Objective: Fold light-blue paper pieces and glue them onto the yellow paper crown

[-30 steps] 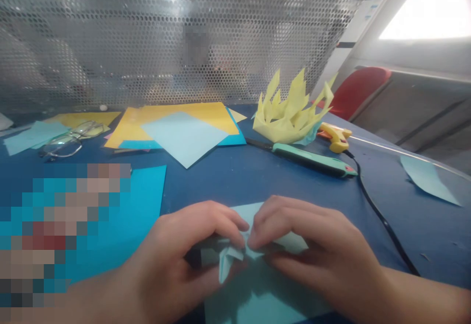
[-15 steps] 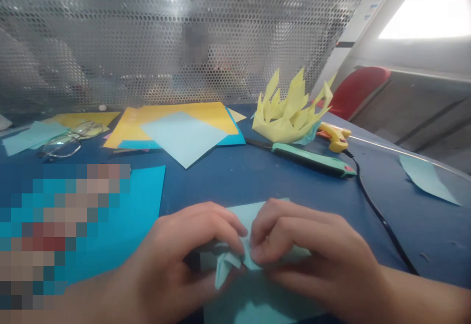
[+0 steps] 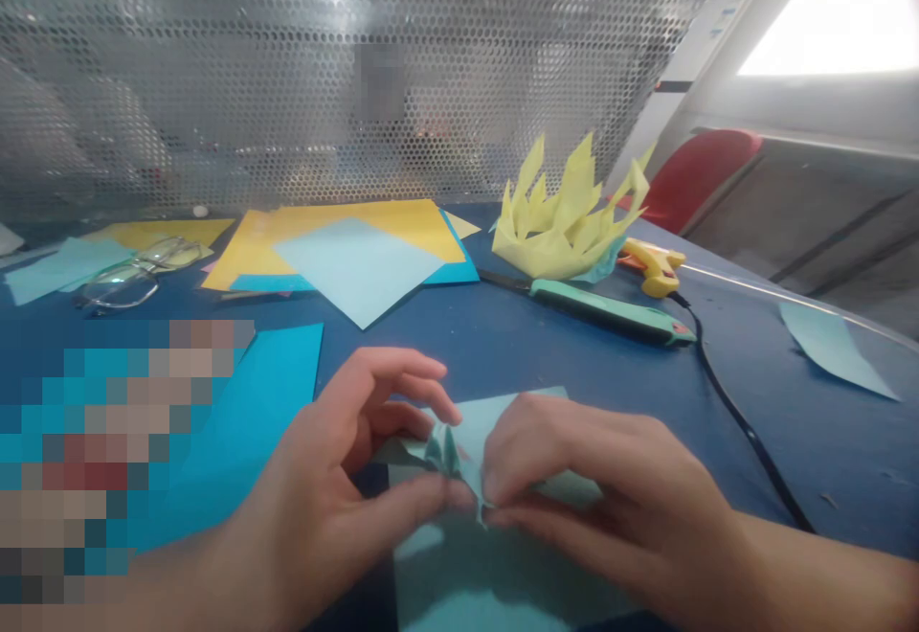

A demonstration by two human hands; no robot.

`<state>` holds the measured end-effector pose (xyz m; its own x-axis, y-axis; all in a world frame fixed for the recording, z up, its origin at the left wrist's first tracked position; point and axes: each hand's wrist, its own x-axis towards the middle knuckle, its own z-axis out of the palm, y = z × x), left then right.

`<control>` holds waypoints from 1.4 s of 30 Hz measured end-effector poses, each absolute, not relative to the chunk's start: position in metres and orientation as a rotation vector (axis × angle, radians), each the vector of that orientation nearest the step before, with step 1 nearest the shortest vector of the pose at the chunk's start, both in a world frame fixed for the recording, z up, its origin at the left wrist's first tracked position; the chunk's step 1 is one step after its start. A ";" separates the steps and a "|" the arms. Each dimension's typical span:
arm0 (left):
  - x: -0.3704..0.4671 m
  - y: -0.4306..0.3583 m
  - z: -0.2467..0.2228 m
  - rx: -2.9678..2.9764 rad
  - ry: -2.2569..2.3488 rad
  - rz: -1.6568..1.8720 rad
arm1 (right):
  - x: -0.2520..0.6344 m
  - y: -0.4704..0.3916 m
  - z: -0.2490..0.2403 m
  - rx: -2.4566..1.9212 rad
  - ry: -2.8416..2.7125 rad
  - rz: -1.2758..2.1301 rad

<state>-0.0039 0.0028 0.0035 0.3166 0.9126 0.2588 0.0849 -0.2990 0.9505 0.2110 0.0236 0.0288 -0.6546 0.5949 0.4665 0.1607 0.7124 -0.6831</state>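
Note:
A small folded piece of light blue-green paper [image 3: 443,450], with pleated points standing up, is between my two hands, above a flat light blue-green sheet [image 3: 459,575]. My left hand [image 3: 351,460] curves loosely round its left side. The left thumb touches its lower edge, the lower fingers are behind it, and the upper fingers are raised. On the right side, my right hand [image 3: 610,488] pinches the paper between thumb and bent fingers. The right fingers hide part of the folds.
Behind are yellow and blue sheets [image 3: 402,225], a pale blue square [image 3: 359,273], glasses [image 3: 136,278], a yellow folded-paper flower [image 3: 567,230], a green-handled cutter [image 3: 610,311] and a yellow glue gun [image 3: 657,268] with a black cord. A bright blue sheet [image 3: 280,402] lies left, near a blurred-out area.
The left fingers have lifted and spread from their pinch near the middle. The folded paper has turned, its points now facing up. My right hand stays in nearly the same place.

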 end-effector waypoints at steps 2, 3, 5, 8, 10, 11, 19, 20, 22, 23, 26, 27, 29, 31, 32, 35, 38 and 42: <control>-0.002 0.005 0.003 1.635 0.940 1.136 | 0.210 0.024 0.028 -0.611 -2.198 0.837; -0.002 0.006 0.004 1.659 0.975 1.173 | 0.209 0.024 0.028 -0.635 -2.183 0.858; -0.002 0.008 0.006 1.785 1.081 1.272 | 0.209 0.025 0.028 -0.682 -2.158 0.909; -0.003 0.008 0.010 2.123 1.149 1.313 | 0.208 0.027 0.027 -0.722 -2.110 0.966; -0.004 0.007 0.012 2.277 1.082 1.273 | 0.207 0.028 0.027 -0.746 -2.075 1.006; -0.004 0.006 0.013 2.300 1.047 1.265 | 0.207 0.029 0.027 -0.764 -2.061 1.033; -0.002 0.006 0.011 2.264 1.050 1.246 | 0.203 0.030 0.023 -0.890 -1.928 1.289; -0.002 0.006 0.011 2.265 1.062 1.246 | 0.204 0.029 0.022 -0.906 -1.901 1.314; -0.002 0.005 0.010 2.236 1.099 1.250 | 0.204 0.029 0.020 -0.935 -1.853 1.369; -0.002 0.005 0.010 2.217 1.109 1.251 | 0.204 0.029 0.019 -0.949 -1.833 1.390; -0.003 0.004 0.010 2.158 1.111 1.220 | 0.203 0.028 0.019 -0.987 -1.797 1.424; -0.002 0.004 0.010 2.134 1.106 1.206 | 0.202 0.029 0.020 -0.996 -1.786 1.432; -0.002 0.005 0.010 2.078 1.113 1.164 | 0.201 0.029 0.021 -1.012 -1.762 1.445; -0.001 0.005 0.010 2.026 1.122 1.130 | 0.200 0.029 0.022 -1.023 -1.746 1.449; -0.001 0.006 0.011 1.999 1.125 1.121 | 0.200 0.029 0.022 -1.029 -1.745 1.445; 0.000 0.006 0.011 1.933 1.111 1.116 | 0.201 0.028 0.020 -1.026 -1.791 1.390; 0.000 0.005 0.011 1.947 1.103 1.125 | 0.204 0.028 0.018 -1.005 -1.860 1.288; 0.000 0.005 0.011 1.934 1.103 1.140 | 0.204 0.028 0.019 -0.980 -1.942 1.125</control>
<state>-0.0003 0.0052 0.0106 0.2754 0.8866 0.3715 0.3424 -0.4516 0.8239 0.2043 0.0279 0.0188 -0.4865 0.8547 0.1810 0.2681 0.3432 -0.9002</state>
